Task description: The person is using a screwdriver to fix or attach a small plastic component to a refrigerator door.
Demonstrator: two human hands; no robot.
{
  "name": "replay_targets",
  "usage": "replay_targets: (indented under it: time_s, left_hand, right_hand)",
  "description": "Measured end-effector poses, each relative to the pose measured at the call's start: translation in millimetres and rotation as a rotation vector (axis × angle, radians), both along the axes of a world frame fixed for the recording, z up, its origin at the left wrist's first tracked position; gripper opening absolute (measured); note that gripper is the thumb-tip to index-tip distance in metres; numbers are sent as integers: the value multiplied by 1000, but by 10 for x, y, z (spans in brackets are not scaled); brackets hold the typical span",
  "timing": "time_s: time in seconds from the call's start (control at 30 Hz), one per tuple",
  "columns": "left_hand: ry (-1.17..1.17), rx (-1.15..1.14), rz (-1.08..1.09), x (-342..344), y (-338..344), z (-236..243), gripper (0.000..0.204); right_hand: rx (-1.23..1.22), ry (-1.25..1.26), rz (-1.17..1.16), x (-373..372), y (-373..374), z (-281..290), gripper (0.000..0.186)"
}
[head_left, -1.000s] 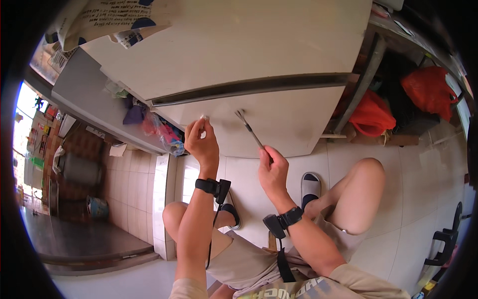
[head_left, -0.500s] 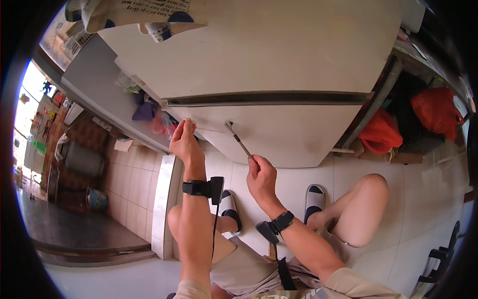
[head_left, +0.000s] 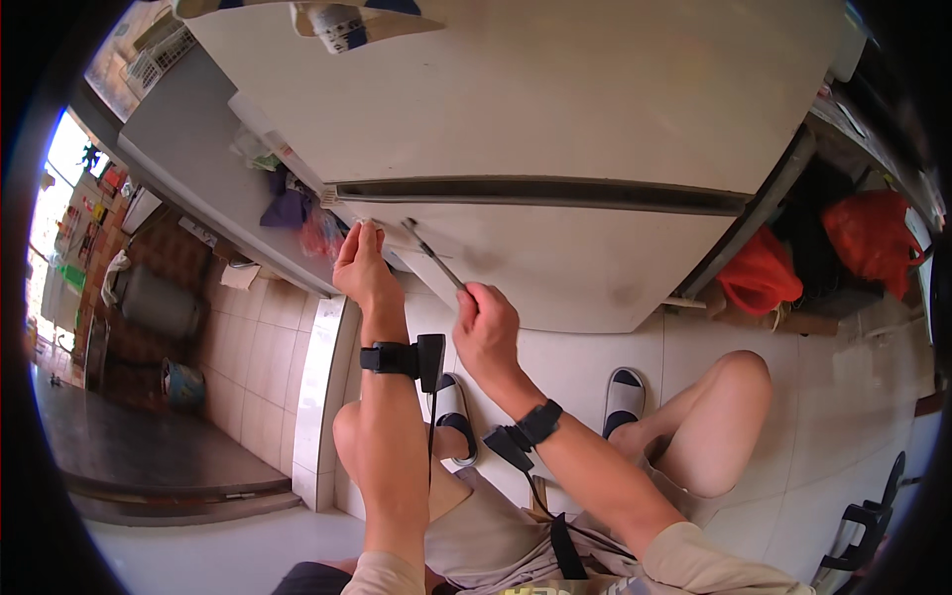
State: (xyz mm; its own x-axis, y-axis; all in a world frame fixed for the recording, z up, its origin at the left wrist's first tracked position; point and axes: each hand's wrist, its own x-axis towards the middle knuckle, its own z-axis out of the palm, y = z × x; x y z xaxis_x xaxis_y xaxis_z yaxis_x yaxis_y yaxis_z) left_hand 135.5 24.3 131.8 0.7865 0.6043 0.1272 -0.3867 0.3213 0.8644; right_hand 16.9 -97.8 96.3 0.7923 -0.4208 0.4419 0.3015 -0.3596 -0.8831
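Note:
My left hand (head_left: 367,268) is raised to the left edge of the white refrigerator's lower door (head_left: 555,258). Its thumb and fingers are pinched together; a tiny pale bit shows at the tips, too small to name. In my right hand (head_left: 488,332) is a slim tool (head_left: 436,256) with a long thin handle and a small dark head. Its exact kind does not show. The head points up and left, close to the door front and just right of my left fingertips, apart from them. A shadow falls on the door beside it.
Above the lower door runs a dark handle groove (head_left: 555,193). Red plastic bags (head_left: 759,270) lie in the space to the right. At the left are a grey panel (head_left: 198,139) and a purple bag (head_left: 285,206). My slippered feet rest on pale floor tiles (head_left: 555,377).
My right hand has moved left and slightly up, bringing the tool's head nearer to my left fingertips. My left hand stays pinched at the door edge. The view has shifted a little.

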Motion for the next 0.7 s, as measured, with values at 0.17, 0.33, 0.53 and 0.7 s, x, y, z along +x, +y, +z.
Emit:
replay_targets:
  time_s: [0.17,0.33,0.53,0.7]
  left_hand:
    - [19,89,-29,-38,-69,-152,20]
    - [114,162,13,-231,-278,-225,22]
    - [84,325,15,-475,-745,-112,19]
    - [-133,508,-71,-632,-1028,10,11]
  right_hand:
    - [25,-34,39,70,-18,132,5]
    - [182,99,-126,-492,-262,-124,7]
    - [353,135,-217,-727,-621,-4,12]
    - [421,133,-186,-763,-830,97,14]
